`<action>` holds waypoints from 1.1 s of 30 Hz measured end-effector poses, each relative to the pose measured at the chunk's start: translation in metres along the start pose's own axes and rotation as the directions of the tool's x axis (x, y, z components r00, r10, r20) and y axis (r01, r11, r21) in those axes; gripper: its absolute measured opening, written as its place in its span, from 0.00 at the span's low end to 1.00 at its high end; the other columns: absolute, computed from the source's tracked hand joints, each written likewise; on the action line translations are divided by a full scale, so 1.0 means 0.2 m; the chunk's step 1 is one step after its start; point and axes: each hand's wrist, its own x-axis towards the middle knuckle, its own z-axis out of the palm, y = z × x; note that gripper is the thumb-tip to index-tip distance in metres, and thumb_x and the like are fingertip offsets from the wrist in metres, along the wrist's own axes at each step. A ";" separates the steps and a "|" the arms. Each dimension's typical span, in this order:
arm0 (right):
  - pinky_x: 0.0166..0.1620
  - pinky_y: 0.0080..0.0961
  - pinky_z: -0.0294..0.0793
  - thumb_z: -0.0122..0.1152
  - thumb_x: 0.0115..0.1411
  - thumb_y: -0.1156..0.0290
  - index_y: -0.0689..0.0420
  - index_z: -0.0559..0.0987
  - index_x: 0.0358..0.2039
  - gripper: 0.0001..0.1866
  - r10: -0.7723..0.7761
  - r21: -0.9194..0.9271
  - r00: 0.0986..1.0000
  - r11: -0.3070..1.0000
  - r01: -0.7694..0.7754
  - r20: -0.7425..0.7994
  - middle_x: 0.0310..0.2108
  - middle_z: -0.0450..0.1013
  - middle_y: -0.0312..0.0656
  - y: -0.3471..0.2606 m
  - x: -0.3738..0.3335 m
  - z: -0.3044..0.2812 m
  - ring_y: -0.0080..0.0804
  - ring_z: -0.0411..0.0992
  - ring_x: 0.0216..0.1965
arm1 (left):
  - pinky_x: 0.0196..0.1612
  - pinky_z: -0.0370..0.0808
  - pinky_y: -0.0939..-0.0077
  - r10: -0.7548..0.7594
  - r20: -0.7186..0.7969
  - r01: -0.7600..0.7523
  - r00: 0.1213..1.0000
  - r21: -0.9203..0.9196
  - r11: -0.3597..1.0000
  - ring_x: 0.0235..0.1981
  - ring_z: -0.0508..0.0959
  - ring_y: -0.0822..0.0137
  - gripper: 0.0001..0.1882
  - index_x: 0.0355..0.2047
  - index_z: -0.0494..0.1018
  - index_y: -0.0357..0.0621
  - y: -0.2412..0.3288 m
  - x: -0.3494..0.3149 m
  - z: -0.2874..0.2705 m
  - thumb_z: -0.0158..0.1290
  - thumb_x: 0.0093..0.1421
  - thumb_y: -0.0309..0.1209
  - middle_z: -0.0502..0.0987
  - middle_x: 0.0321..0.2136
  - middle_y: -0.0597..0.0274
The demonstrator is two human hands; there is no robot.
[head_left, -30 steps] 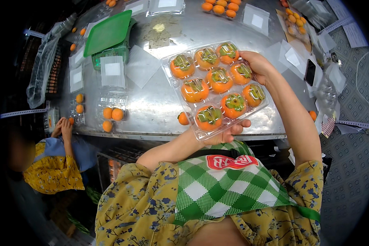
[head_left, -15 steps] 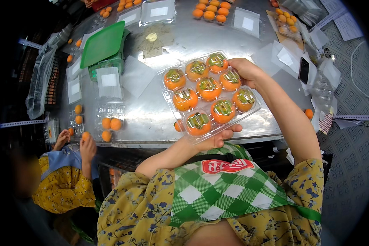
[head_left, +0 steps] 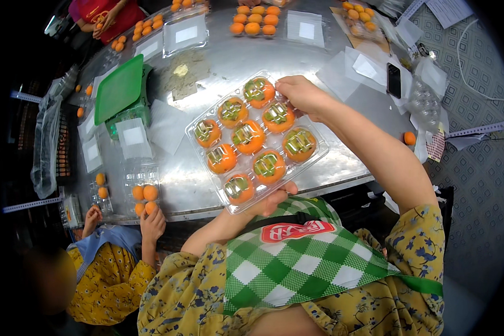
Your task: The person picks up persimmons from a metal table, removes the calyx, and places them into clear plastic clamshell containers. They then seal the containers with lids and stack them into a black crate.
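Observation:
A clear plastic fruit box (head_left: pixel 315 155) is held up over the table's near edge, tilted, in both my hands. Inside it, several orange persimmons (head_left: pixel 248 137) sit in rows with their green leafy calyxes facing up. Light glints in bars off the clear plastic over them. My left hand (head_left: pixel 274 200) supports the box from below at its near edge, its fingertips showing past the plastic. At the far right corner my right hand (head_left: pixel 303 98) grips the rim; the box hides part of its fingers.
A metal table (head_left: pixel 229 61) bears a green-topped scale (head_left: pixel 120 92), white pads (head_left: pixel 134 137), a full fruit tray (head_left: pixel 255 22) and a phone (head_left: pixel 394 80). At left, a co-worker's hand (head_left: pixel 152 224) touches fruit in a partly filled tray (head_left: pixel 141 175). Another person in red (head_left: pixel 115 19) stands far left.
The view has shifted, and the box is turned and tilted a little differently in my hands. The co-worker's hand has carried a persimmon rightward to the partly filled tray.

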 end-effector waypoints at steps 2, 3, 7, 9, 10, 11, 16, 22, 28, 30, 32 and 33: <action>0.27 0.30 0.71 0.45 0.61 0.65 0.60 0.77 0.40 0.16 -0.025 -0.048 1.000 0.999 0.024 -0.014 0.29 0.71 0.42 -0.04 -0.04 0.01 0.30 0.70 0.26 | 0.18 0.76 0.65 0.051 -0.053 -0.049 0.997 0.041 0.998 0.27 0.74 0.61 0.41 0.54 0.55 0.25 -0.02 0.00 0.04 0.47 0.56 0.53 0.63 0.46 0.29; 0.28 0.31 0.72 0.45 0.61 0.65 0.61 0.77 0.40 0.16 -0.036 -0.072 0.999 0.997 0.035 -0.019 0.29 0.72 0.43 -0.05 -0.06 0.02 0.31 0.70 0.26 | 0.14 0.72 0.68 0.053 -0.084 -0.046 0.995 0.078 0.996 0.23 0.73 0.62 0.41 0.54 0.55 0.25 -0.01 -0.02 0.03 0.43 0.57 0.55 0.65 0.42 0.31; 0.27 0.25 0.70 0.45 0.63 0.63 0.63 0.75 0.44 0.18 -0.068 -0.091 0.998 0.994 0.067 -0.003 0.27 0.71 0.40 -0.04 -0.05 0.03 0.25 0.68 0.25 | 0.05 0.64 0.77 0.100 -0.220 -0.052 0.970 0.214 0.976 0.12 0.68 0.68 0.40 0.53 0.57 0.28 -0.02 -0.05 0.03 0.35 0.59 0.59 0.69 0.35 0.34; 0.29 0.29 0.73 0.45 0.62 0.64 0.63 0.76 0.42 0.17 -0.067 -0.079 0.998 0.995 0.066 -0.007 0.30 0.73 0.44 -0.02 -0.03 0.03 0.31 0.71 0.28 | 0.05 0.64 0.77 0.162 -0.305 -0.105 0.939 0.195 0.975 0.14 0.68 0.69 0.40 0.53 0.57 0.30 -0.03 -0.04 0.06 0.36 0.59 0.59 0.69 0.36 0.33; 0.30 0.31 0.75 0.45 0.61 0.64 0.63 0.77 0.41 0.17 -0.066 -0.074 0.998 0.995 0.066 -0.009 0.32 0.74 0.46 -0.01 -0.03 0.03 0.34 0.72 0.29 | 0.06 0.65 0.77 0.151 -0.287 -0.102 0.946 0.177 0.979 0.15 0.69 0.69 0.40 0.54 0.56 0.31 -0.03 -0.03 0.07 0.36 0.59 0.59 0.68 0.37 0.33; 0.30 0.31 0.75 0.45 0.62 0.64 0.63 0.77 0.40 0.17 -0.075 -0.082 0.997 0.994 0.075 -0.003 0.31 0.74 0.46 -0.01 -0.02 0.03 0.34 0.72 0.29 | 0.06 0.66 0.77 0.144 -0.270 -0.102 0.952 0.162 0.981 0.15 0.69 0.69 0.40 0.54 0.56 0.31 -0.02 -0.02 0.08 0.37 0.59 0.59 0.68 0.37 0.33; 0.29 0.31 0.73 0.46 0.61 0.64 0.64 0.77 0.38 0.16 -0.125 -0.044 0.992 0.991 0.124 -0.028 0.29 0.74 0.46 0.00 -0.03 0.04 0.33 0.72 0.28 | 0.11 0.73 0.70 0.141 -0.212 -0.100 0.967 0.194 0.976 0.20 0.72 0.64 0.41 0.54 0.54 0.28 -0.01 -0.06 0.02 0.42 0.58 0.56 0.65 0.40 0.28; 0.32 0.32 0.70 0.46 0.60 0.65 0.63 0.77 0.34 0.15 -0.237 -0.070 0.970 0.970 0.233 -0.054 0.27 0.73 0.46 0.04 -0.06 0.04 0.33 0.70 0.27 | 0.14 0.76 0.63 -0.002 -0.070 0.007 0.998 0.074 0.997 0.21 0.74 0.59 0.44 0.52 0.52 0.17 0.03 -0.03 0.01 0.44 0.58 0.54 0.63 0.41 0.22; 0.35 0.32 0.70 0.46 0.59 0.65 0.64 0.76 0.32 0.15 -0.362 -0.145 0.931 0.925 0.352 -0.050 0.25 0.73 0.48 0.07 -0.08 0.04 0.36 0.71 0.28 | 0.12 0.75 0.74 0.044 -0.188 0.011 0.981 0.282 0.959 0.13 0.74 0.65 0.46 0.49 0.55 0.16 0.00 -0.04 0.03 0.47 0.55 0.57 0.71 0.23 0.43; 0.36 0.33 0.70 0.45 0.60 0.66 0.64 0.76 0.32 0.15 -0.414 -0.143 0.908 0.905 0.401 -0.067 0.26 0.73 0.50 0.07 -0.09 0.04 0.40 0.71 0.28 | 0.12 0.75 0.75 0.061 -0.199 0.010 0.978 0.337 0.941 0.12 0.72 0.67 0.43 0.49 0.57 0.18 0.01 -0.06 0.00 0.47 0.56 0.55 0.71 0.22 0.44; 0.36 0.34 0.69 0.45 0.60 0.66 0.64 0.76 0.32 0.14 -0.467 -0.173 0.881 0.877 0.449 -0.080 0.26 0.73 0.51 0.06 -0.11 0.05 0.43 0.71 0.28 | 0.11 0.74 0.76 0.120 -0.242 -0.012 0.963 0.405 0.914 0.12 0.72 0.68 0.41 0.48 0.58 0.19 0.00 -0.08 -0.02 0.48 0.56 0.53 0.71 0.22 0.44; 0.36 0.34 0.69 0.45 0.60 0.66 0.63 0.75 0.33 0.14 -0.495 -0.205 0.865 0.858 0.471 -0.082 0.26 0.73 0.52 0.06 -0.13 0.05 0.44 0.71 0.28 | 0.11 0.74 0.76 0.130 -0.252 -0.012 0.959 0.421 0.907 0.12 0.72 0.69 0.40 0.48 0.59 0.19 0.00 -0.09 -0.03 0.49 0.56 0.52 0.72 0.22 0.44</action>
